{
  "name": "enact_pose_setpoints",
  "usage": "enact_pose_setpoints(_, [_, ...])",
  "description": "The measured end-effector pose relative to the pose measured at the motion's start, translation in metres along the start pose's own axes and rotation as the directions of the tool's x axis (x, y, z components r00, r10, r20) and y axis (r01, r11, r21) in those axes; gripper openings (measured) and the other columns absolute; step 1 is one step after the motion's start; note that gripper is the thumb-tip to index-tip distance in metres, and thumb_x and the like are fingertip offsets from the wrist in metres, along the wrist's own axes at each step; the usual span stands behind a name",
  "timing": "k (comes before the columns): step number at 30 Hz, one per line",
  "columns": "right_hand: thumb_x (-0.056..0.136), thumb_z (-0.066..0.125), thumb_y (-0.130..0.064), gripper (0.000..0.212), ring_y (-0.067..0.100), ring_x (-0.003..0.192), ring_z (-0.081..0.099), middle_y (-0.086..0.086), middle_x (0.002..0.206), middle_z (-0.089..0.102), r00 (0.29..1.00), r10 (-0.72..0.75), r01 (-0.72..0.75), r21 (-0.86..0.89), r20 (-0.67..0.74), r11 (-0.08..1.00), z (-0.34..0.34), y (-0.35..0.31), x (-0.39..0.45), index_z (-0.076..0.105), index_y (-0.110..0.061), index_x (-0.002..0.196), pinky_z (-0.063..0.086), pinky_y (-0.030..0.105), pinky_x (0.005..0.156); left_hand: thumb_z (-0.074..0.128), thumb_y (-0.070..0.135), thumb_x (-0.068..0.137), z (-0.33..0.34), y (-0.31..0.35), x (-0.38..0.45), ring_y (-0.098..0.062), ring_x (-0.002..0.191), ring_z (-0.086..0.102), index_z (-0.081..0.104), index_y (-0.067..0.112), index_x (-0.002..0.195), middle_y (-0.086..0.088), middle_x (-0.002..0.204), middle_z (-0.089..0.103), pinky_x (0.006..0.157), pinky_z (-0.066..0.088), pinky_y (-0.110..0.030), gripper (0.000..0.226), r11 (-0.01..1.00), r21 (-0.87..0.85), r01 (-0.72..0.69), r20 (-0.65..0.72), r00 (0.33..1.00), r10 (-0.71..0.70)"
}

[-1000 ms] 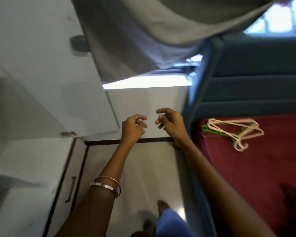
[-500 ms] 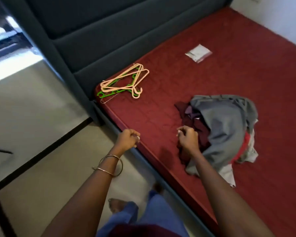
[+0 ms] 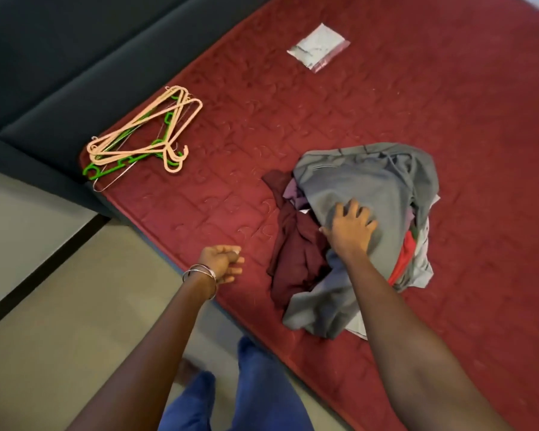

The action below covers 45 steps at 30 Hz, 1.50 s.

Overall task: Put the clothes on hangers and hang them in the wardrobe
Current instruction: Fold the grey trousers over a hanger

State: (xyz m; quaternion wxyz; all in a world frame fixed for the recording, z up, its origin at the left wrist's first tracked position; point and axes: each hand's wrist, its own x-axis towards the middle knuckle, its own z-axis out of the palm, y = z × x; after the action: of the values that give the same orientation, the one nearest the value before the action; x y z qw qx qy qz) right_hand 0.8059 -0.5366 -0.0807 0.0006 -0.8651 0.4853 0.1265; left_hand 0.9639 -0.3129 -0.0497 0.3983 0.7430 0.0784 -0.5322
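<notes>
Blue trousers (image 3: 255,387) are seen nearest. The left hand (image 3: 223,262) is held loosely curled and empty over the red mattress (image 3: 448,126) edge. The right hand (image 3: 350,230) is laid with fingers spread on a grey garment (image 3: 374,188) topping the clothes pile (image 3: 296,244). Farther left, hangers (image 3: 143,138) are stacked by the dark headboard (image 3: 59,57); a plastic bag (image 3: 318,46) is seen beyond.
</notes>
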Motion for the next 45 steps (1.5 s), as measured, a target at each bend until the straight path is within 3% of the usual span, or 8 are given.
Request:
enact_pose_setpoints(6, [0.077, 0.065, -0.055, 0.057, 0.056, 0.132, 0.026, 0.025, 0.143, 0.037, 0.997, -0.024, 0.033, -0.118, 0.075, 0.992, 0.025, -0.005, 0.027, 0.057, -0.013, 0.116, 0.023, 0.077, 0.093, 0.050, 0.008, 0.095, 0.032, 0.012, 0.025, -0.006, 0.044, 0.061, 0.063, 0.019, 0.092, 0.005, 0.064, 0.069, 0.053, 0.045, -0.022, 0.017, 0.976, -0.203, 0.082, 0.016, 0.997, -0.080])
enact_pose_setpoints(11, [0.074, 0.050, -0.026, 0.026, 0.039, 0.098, 0.056, 0.022, 0.104, 0.058, 0.989, -0.075, 0.105, 0.239, -0.130, 0.965, 0.020, -0.015, 0.038, 0.065, -0.005, 0.079, 0.042, 0.052, 0.080, 0.048, 0.017, 0.098, 0.048, 0.031, 0.037, -0.007, 0.048, 0.062, 0.063, 0.016, 0.104, 0.007, 0.061, 0.069, 0.055, 0.046, -0.023, 0.016, 0.964, -0.259, 0.065, 0.006, 0.998, -0.066])
enact_pose_setpoints(17, [0.085, 0.053, -0.025, 0.029, 0.021, 0.090, 0.054, 0.007, 0.092, 0.054, 0.952, -0.144, 0.301, 0.911, -0.270, 0.282, -0.047, -0.018, 0.002, 0.059, 0.003, 0.078, 0.041, 0.024, 0.082, 0.032, 0.058, 0.096, 0.077, 0.080, 0.051, -0.014, 0.080, 0.064, 0.059, 0.014, 0.101, -0.004, 0.094, 0.067, 0.064, 0.049, -0.029, 0.052, 0.924, -0.365, 0.115, 0.213, 0.976, -0.038])
enact_pose_setpoints(22, [0.085, 0.065, -0.020, 0.022, 0.013, 0.087, 0.051, 0.008, 0.096, 0.055, 0.660, -0.714, 0.467, 0.872, -0.234, 0.147, -0.079, -0.030, -0.044, 0.060, -0.002, 0.072, 0.039, 0.022, 0.079, 0.049, 0.063, 0.087, 0.083, 0.124, 0.050, -0.026, 0.111, 0.058, 0.051, 0.007, 0.129, -0.004, 0.125, 0.055, 0.090, 0.049, -0.035, 0.070, 0.952, -0.301, 0.054, 0.169, 0.986, -0.002])
enact_pose_setpoints(26, [0.091, 0.063, -0.034, 0.027, 0.017, 0.085, 0.063, 0.005, 0.094, 0.069, 0.384, -0.878, 0.474, 0.756, 0.284, 0.452, -0.070, -0.022, -0.022, 0.072, -0.008, 0.089, 0.046, 0.032, 0.077, 0.078, 0.015, 0.077, 0.059, 0.122, 0.054, -0.024, 0.093, 0.063, 0.059, -0.004, 0.116, -0.014, 0.111, 0.065, 0.092, 0.052, -0.044, 0.047, 0.892, -0.394, -0.219, -0.263, 0.958, 0.119])
enact_pose_setpoints(32, [0.085, 0.071, -0.021, 0.025, 0.018, 0.088, 0.066, -0.002, 0.099, 0.069, 0.906, -0.416, 0.198, 0.944, -0.073, 0.265, -0.112, -0.033, 0.011, 0.067, -0.017, 0.110, 0.049, 0.020, 0.079, 0.056, -0.013, 0.085, 0.034, 0.154, 0.021, -0.007, 0.074, 0.062, 0.061, 0.012, 0.092, 0.010, 0.078, 0.068, 0.081, 0.051, -0.029, 0.026, 0.712, -0.361, -0.602, -0.360, 0.794, 0.489])
enact_pose_setpoints(39, [0.087, 0.064, -0.049, 0.034, 0.015, 0.065, 0.048, 0.002, 0.074, 0.051, 0.893, -0.448, -0.037, 0.999, 0.046, 0.029, -0.260, -0.102, 0.055, 0.060, -0.017, 0.098, 0.038, 0.029, 0.053, 0.052, 0.001, 0.073, 0.010, 0.216, -0.044, -0.021, 0.087, 0.060, 0.064, 0.012, 0.092, -0.002, 0.086, 0.067, 0.084, 0.049, -0.037, 0.025, 0.563, -0.382, -0.733, -0.133, 0.647, 0.751])
enact_pose_setpoints(45, [0.054, 0.072, -0.038, 0.031, 0.022, 0.058, 0.062, 0.005, 0.062, 0.062, 0.956, -0.293, 0.103, 0.958, -0.021, 0.268, -0.343, -0.141, 0.060, 0.063, -0.011, 0.066, 0.045, 0.030, 0.048, 0.066, 0.008, 0.070, -0.028, 0.229, -0.093, -0.021, 0.134, 0.039, 0.038, 0.017, 0.137, -0.007, 0.142, 0.043, 0.113, 0.031, -0.036, 0.074, 0.481, -0.185, -0.857, 0.242, 0.435, 0.867])
